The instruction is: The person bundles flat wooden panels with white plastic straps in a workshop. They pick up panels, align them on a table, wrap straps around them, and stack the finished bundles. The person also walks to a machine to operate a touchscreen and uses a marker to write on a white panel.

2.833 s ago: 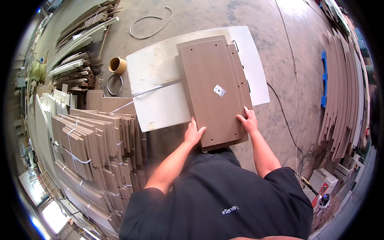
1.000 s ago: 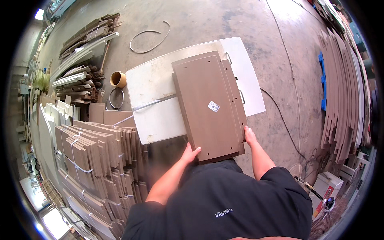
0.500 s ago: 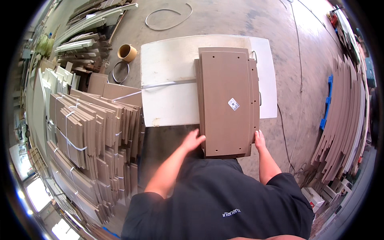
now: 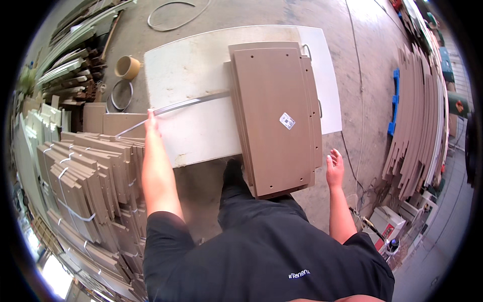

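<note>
A stack of brown panels [image 4: 274, 146] with small drilled holes and a white label [image 4: 287, 121] on top lies across the right part of a white board [image 4: 196, 136]. A pale flat strap [image 4: 188, 102] crosses the board and passes under the stack. At the board's left edge my left hand [image 4: 152, 123] is on the strap, its fingers appearing closed around it, though they show mostly edge-on. Just right of the stack's near end, my right hand [image 4: 335, 168] hangs apart from it, fingers loosely spread and holding nothing.
Strapped bundles of brown panels [image 4: 95, 186] stand close on the left. Behind them are a tape roll [image 4: 127, 67] and coiled strapping [image 4: 122, 95]. More brown panels [image 4: 415, 121] lean at the right beside a blue pallet piece [image 4: 394, 100]. A cable [image 4: 360, 75] runs along the floor.
My left hand has left the stack's side and reached forward and left to the strap. My right hand has let go of the stack and moved off to the right.
</note>
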